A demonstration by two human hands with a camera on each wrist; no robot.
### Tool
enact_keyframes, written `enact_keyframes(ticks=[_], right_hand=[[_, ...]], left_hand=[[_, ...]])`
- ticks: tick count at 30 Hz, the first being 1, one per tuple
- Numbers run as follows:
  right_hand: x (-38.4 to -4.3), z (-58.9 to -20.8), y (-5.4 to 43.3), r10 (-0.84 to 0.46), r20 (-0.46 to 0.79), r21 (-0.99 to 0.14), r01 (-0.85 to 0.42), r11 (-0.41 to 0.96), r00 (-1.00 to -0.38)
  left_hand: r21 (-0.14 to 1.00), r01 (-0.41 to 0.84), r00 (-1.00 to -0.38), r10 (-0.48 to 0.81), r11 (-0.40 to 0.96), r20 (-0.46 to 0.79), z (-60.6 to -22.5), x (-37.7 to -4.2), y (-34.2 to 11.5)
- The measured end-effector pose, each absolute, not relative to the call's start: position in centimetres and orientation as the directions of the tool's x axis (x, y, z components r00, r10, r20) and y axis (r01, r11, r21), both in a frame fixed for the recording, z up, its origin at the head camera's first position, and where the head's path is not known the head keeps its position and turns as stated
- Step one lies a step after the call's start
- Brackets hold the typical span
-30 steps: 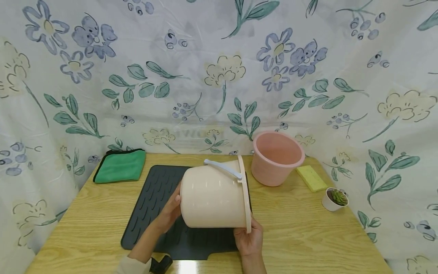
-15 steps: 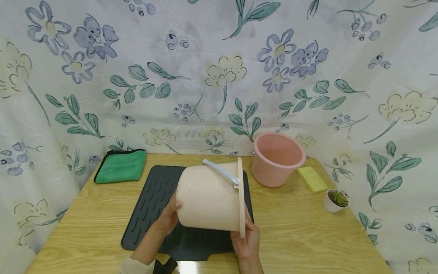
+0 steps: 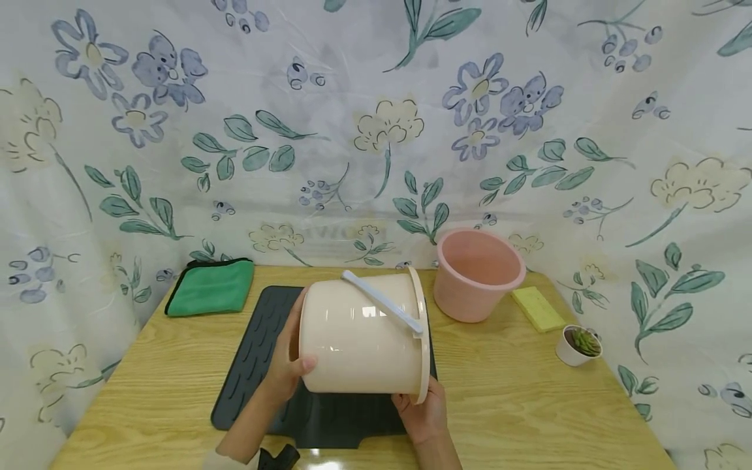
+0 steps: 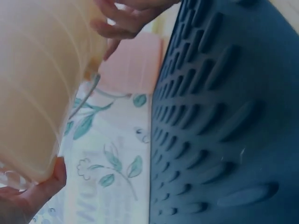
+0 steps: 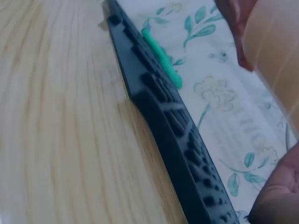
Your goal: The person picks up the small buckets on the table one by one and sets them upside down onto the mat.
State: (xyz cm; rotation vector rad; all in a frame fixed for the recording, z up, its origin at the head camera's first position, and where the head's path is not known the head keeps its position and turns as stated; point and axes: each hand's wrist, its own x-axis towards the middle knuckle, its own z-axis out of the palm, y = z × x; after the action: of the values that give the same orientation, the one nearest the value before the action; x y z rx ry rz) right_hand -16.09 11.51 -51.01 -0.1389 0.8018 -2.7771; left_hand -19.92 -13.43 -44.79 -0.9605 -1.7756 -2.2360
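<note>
In the head view a cream bucket (image 3: 361, 336) lies on its side in the air above a dark drying mat (image 3: 329, 418), its rim to the right and its base to the left. A pale blue handle (image 3: 382, 301) rests along its upper side. My left hand (image 3: 288, 356) holds the base end, thumb on the near wall and fingers around the bottom. Beneath the rim, my right hand (image 3: 424, 411) grips the edge, some fingers hidden. The left wrist view shows the bucket (image 4: 37, 79) held between both hands, apart from the ridged mat (image 4: 205, 112).
A pink bucket (image 3: 470, 294) stands at the back right beside a yellow sponge (image 3: 538, 309) and a small potted succulent (image 3: 578, 344). At the back left lies a folded green cloth (image 3: 208, 287). Floral curtain (image 3: 376, 130) hangs behind the wooden table (image 3: 505, 405).
The cream bucket has rolled a little toward me, bringing the handle's joint lower. My left hand has shifted upward around the base. My right hand stays under the rim.
</note>
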Motion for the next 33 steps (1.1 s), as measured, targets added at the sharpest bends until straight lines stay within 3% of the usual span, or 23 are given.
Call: enact_keyframes(ticks=[6, 12, 25, 33], right_hand=[[-16.5, -50.8, 12.7, -0.307, -0.042, -0.732, 0.238, -0.639, -0.951], [-17.1, -50.2, 13.6, -0.231, -0.070, -0.840, 0.182, -0.511, -0.970], [-17.5, -49.7, 15.4, -0.086, -0.088, -0.965, 0.106, -0.240, -0.992], [-17.7, -49.8, 16.6, -0.062, -0.028, -0.984, 0.039, -0.175, -0.998]], left_hand=[[0.794, 0.593, -0.776, 0.167, -0.137, 0.608, -44.3, -19.6, -13.5], [0.782, 0.618, -0.786, 0.084, 0.080, 0.613, -44.0, -19.2, -14.0], [0.722, 0.618, -0.769, 0.049, 0.311, 0.637, -43.4, -18.6, -15.2], [0.662, 0.547, -0.786, 0.042, 0.512, 0.616, -43.1, -17.8, -16.2]])
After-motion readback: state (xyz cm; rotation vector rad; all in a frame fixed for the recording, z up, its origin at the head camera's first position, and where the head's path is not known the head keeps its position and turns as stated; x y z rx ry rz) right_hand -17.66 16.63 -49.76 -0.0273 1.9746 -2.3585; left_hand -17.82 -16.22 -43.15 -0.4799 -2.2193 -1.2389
